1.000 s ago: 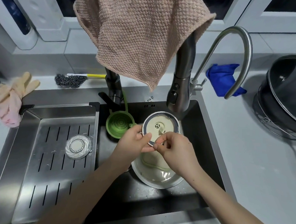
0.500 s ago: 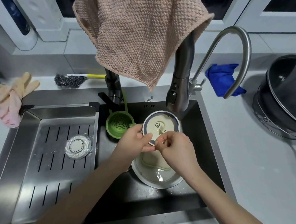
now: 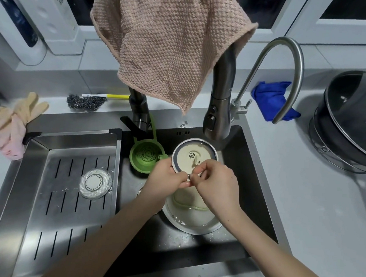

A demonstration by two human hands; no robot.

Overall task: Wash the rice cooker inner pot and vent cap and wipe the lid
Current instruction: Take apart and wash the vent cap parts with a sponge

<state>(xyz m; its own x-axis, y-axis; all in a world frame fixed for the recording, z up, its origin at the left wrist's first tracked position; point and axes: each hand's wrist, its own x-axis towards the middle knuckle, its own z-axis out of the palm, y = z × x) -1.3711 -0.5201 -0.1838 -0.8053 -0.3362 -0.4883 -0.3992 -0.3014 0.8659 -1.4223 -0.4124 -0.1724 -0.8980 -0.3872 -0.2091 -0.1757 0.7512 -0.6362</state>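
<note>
Two hands meet over the dark sink (image 3: 250,163), both busy with a round disc (image 3: 189,157), cream in the middle with a dark ring and a white rim. The disc is held tilted, its face towards the person, just below the head of the dark tap (image 3: 221,93). The left hand (image 3: 167,175) grips the disc's lower left edge, fingers curled behind and thumb in front. The right hand (image 3: 215,182) has its fingers curled in, thumb and forefinger pinching at the disc's lower rim; what sits between those fingertips is too small to make out.

Directly beneath the hands a pale round vessel (image 3: 194,225) rests on the sink floor with some water in it. A green strainer (image 3: 146,157) hangs just left of the disc. On the steel drain tray (image 3: 68,206) to the left lies a clear round piece (image 3: 95,182) with a cream centre.

A pinkish towel (image 3: 168,44) is draped over the tap. A slim gooseneck spout (image 3: 296,66) arches to the right, with a blue cloth (image 3: 271,100) behind it. Far right on the counter, a dark pot (image 3: 352,117) sits tilted in a wire rack (image 3: 333,159). Behind the sink are a steel scourer (image 3: 84,101) and, at the left, rubber gloves (image 3: 15,119).
</note>
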